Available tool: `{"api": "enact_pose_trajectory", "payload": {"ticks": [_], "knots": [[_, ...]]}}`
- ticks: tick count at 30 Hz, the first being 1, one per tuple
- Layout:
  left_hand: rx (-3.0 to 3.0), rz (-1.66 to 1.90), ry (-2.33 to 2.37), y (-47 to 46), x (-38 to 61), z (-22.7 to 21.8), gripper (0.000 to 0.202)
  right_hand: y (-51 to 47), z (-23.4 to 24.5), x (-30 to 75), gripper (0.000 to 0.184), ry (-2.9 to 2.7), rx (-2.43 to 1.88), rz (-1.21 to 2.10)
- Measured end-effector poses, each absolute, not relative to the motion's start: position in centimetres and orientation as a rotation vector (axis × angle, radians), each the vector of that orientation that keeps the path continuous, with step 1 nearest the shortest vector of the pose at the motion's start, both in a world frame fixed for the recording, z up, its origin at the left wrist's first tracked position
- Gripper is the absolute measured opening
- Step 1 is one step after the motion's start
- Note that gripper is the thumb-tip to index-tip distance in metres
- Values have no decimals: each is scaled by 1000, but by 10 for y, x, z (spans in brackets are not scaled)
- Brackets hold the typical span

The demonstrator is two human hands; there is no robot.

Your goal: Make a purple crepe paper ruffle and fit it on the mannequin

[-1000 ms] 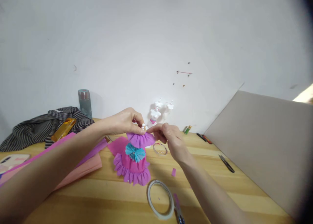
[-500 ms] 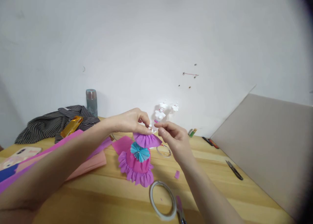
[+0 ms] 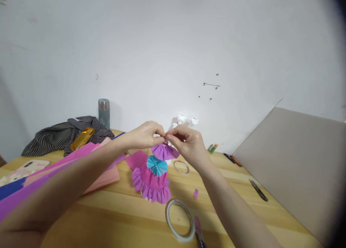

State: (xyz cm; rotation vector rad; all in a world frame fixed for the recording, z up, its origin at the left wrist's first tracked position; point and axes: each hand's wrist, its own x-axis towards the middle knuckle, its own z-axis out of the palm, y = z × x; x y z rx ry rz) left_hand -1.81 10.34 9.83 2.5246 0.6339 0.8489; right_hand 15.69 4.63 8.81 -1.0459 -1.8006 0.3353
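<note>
My left hand [image 3: 148,134] is closed in a pinch at the top of a gathered purple paper ruffle [image 3: 164,153]. Against it, my right hand [image 3: 186,143] pinches too, fingertips meeting those of the left. What lies between the right fingertips is hidden; a speck of white and red shows just beneath. Below the ruffle stands a pink paper skirt [image 3: 152,179] with a frilled purple hem [image 3: 154,194]. A pleated blue paper rosette [image 3: 157,166] sits on its front. White figures [image 3: 193,122] by the wall are partly covered by my right hand.
A tape roll [image 3: 169,222] and scissors [image 3: 199,231] lie in front. Coloured paper sheets [image 3: 105,176], a phone [image 3: 36,165], striped cloth [image 3: 54,138] and a flask [image 3: 104,113] are at left. A bracelet [image 3: 181,171] and a black-handled tool [image 3: 259,191] lie to the right.
My right hand has moved left and its fingertips now meet my left hand's in a pinch. The small white piece between them is now mostly covered. The view has shifted slightly.
</note>
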Motion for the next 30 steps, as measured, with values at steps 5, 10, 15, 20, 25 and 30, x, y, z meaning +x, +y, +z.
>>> {"api": "enact_pose_trajectory", "payload": {"ticks": [5, 10, 15, 20, 25, 30], "knots": [[2311, 1102, 851, 106, -23, 107, 25, 44, 93, 155, 10, -1807, -1072, 432], [2284, 1054, 939, 99, -31, 100, 12, 46, 93, 153, 10, -1804, -1091, 438], [2366, 964, 974, 92, -28, 89, 4, 48, 90, 153, 12, -1813, -1066, 426], [2389, 976, 961, 86, -21, 95, 6, 47, 92, 152, 11, -1805, -1066, 430], [2431, 984, 872, 89, -18, 93, 4, 48, 91, 152, 12, -1795, -1054, 409], [2324, 988, 819, 92, -23, 100, 7, 49, 89, 154, 11, -1791, -1073, 443]]}}
